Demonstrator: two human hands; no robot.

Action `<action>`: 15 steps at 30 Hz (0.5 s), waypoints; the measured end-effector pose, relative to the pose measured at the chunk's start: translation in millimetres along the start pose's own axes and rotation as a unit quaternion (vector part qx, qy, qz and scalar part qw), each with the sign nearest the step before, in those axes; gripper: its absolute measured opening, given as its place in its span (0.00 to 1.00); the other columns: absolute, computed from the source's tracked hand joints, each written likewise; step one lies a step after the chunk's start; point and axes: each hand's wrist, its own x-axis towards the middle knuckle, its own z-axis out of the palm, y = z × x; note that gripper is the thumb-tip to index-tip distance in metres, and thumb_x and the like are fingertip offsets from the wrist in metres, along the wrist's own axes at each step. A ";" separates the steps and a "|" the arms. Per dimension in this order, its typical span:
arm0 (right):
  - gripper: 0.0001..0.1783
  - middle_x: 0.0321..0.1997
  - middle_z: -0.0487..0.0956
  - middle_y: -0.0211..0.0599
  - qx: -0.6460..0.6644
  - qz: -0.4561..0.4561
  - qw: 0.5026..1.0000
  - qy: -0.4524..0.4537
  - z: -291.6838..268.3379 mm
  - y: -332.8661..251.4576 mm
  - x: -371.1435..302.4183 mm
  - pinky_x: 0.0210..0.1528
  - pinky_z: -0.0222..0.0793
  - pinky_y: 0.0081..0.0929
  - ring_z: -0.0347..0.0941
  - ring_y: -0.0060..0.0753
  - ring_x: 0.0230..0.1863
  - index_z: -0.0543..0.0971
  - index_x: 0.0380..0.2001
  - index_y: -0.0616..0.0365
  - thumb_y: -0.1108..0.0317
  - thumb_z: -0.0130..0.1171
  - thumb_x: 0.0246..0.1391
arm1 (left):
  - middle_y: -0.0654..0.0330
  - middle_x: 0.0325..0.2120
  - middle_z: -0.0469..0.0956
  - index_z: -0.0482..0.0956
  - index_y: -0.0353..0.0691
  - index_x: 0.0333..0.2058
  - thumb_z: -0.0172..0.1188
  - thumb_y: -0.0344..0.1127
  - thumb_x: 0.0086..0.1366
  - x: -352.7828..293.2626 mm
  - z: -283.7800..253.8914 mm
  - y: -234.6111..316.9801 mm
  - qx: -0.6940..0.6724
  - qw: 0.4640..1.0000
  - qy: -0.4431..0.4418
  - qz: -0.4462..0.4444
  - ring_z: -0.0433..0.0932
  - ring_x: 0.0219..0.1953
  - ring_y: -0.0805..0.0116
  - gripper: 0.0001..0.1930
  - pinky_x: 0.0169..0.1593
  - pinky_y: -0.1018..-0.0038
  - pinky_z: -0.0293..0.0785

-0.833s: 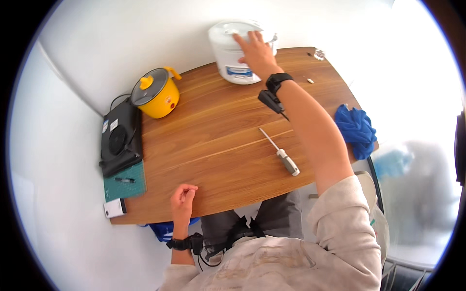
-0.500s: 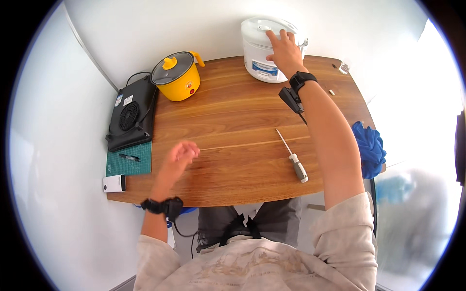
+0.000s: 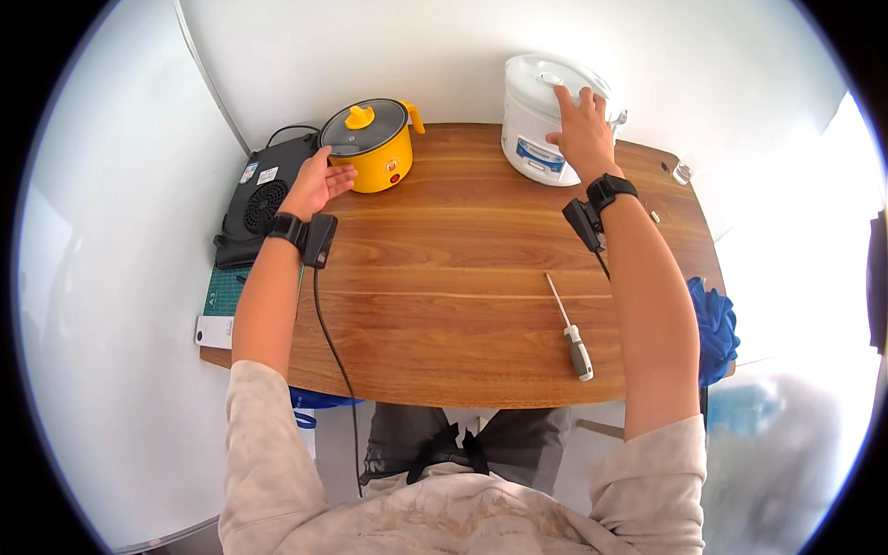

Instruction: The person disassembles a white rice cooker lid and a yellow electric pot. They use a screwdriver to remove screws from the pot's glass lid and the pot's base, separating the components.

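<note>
Yellow pot (image 3: 384, 168) is standing upright on the wooden table (image 3: 444, 268), dark see-through lid (image 3: 370, 137) on, yellow knob topping it, handle (image 3: 415, 117) sticking out at its right rear. Left hand (image 3: 322, 183) is holding nothing that shows: fingers are standing apart at the pot's left wall, uppermost digit reaching rim height. Cannot tell if skin is pressing the pot or just overlapping it in view.

White cooker (image 3: 520, 125) is sitting right of the pot, apart from it, lid down. Right hand (image 3: 585, 134) is spreading over the cooker's lid and front, fingers bent and parted, not wrapping around it; exact contact unclear.

Screwdriver (image 3: 579, 352) is lying right of the pot and well toward the person, handle nearer the person, shaft pointing away. Black appliance (image 3: 264, 199) with a round grille is lying just left of the pot. Green mat (image 3: 227, 289) is showing left of the pot, on the person's side, partly hidden by the left arm; white box (image 3: 215, 331) is lying nearer the person than the mat. Blue cloth (image 3: 714, 328) is bunching up far right of the pot, on the person's side. Black straps (image 3: 610, 189) are circling both wrists.
</note>
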 end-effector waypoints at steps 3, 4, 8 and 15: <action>0.39 0.63 0.64 0.46 -0.017 0.007 1.000 -0.001 -3.5 -0.1 -0.9 0.57 0.72 0.56 0.57 0.53 0.70 0.65 0.62 0.42 0.66 0.73 0.49 | 0.45 0.44 0.78 0.62 0.36 0.57 0.54 0.42 0.72 13.8 4.0 3.1 0.038 0.999 0.030 0.011 0.83 0.42 0.61 0.22 0.42 0.69 0.84; 0.39 0.62 0.64 0.46 -0.022 0.010 1.000 -0.002 -2.3 -1.1 -1.6 0.57 0.72 0.56 0.57 0.53 0.70 0.65 0.62 0.42 0.65 0.73 0.49 | 0.46 0.43 0.79 0.64 0.36 0.57 0.54 0.41 0.72 15.9 4.8 3.3 0.051 0.997 0.055 0.015 0.83 0.42 0.61 0.21 0.41 0.69 0.84; 0.39 0.62 0.64 0.47 -0.014 0.009 1.000 -0.002 -3.7 1.6 -1.4 0.58 0.71 0.56 0.56 0.52 0.70 0.65 0.63 0.42 0.66 0.72 0.49 | 0.51 0.39 0.80 0.67 0.36 0.51 0.52 0.36 0.72 18.3 3.2 3.6 0.044 0.998 0.029 0.038 0.83 0.39 0.64 0.14 0.41 0.70 0.84; 0.40 0.62 0.63 0.48 -0.011 0.010 1.000 0.000 -3.4 -1.8 -1.2 0.59 0.70 0.55 0.56 0.51 0.70 0.64 0.64 0.42 0.66 0.72 0.49 | 0.54 0.33 0.81 0.71 0.35 0.42 0.53 0.32 0.71 10.3 -7.2 11.6 0.104 0.993 0.021 0.058 0.83 0.35 0.67 0.07 0.40 0.73 0.84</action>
